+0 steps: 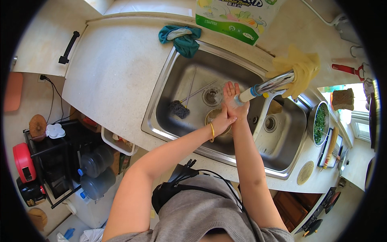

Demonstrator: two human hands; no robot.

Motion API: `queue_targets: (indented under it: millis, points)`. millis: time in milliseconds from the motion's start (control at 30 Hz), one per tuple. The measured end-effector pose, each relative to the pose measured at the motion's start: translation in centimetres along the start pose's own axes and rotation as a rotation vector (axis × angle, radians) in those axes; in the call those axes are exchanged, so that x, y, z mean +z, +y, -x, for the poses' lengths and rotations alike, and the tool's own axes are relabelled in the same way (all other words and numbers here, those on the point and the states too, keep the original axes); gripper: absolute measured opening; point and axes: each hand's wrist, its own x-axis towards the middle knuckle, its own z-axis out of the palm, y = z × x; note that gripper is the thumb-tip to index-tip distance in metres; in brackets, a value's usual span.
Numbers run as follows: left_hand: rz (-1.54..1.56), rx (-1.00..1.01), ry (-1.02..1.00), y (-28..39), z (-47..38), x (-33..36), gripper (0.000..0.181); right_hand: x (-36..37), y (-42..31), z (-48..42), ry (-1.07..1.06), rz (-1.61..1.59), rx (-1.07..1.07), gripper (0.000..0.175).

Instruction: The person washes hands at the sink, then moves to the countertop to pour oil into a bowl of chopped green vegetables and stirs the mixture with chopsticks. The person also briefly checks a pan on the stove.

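Observation:
My right hand (237,104) lies palm up under the end of the faucet (273,81), its fingers extended and holding nothing. With a gold bracelet (212,132) on the wrist, my left hand (224,119) grips my right wrist, the thumb on the palm side. Both hands are above the large basin of the stainless-steel double sink (163,99). Partly hidden below my left hand is a round bowl (208,116). Two long-handled brushes with dark scrubbing heads (180,109) lie at the basin's left. A yellow rubber glove (305,72) hangs over the faucet.
A teal cloth (186,45) drapes over the sink's back left rim. Behind the sink stands a kitchen towel pack (235,21). A metal colander of chopped greens (320,124) is at the right, near a whisk brush (331,148) and a round mat (305,172). A white bin (116,144) hangs below the counter's left edge.

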Motion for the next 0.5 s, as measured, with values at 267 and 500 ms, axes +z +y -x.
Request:
queue_targets:
  millis: [267,500]
  points:
    - [0.562,-0.385,0.073,4.3,-0.2,0.2,0.051,-0.2,2.5,1.3,-0.134,-0.073,0.051,0.068]
    - [0.633,-0.235,-0.123,4.0,1.5,-0.7,0.048,2.0,1.7,2.0,-0.088,-0.101,0.076,0.071]
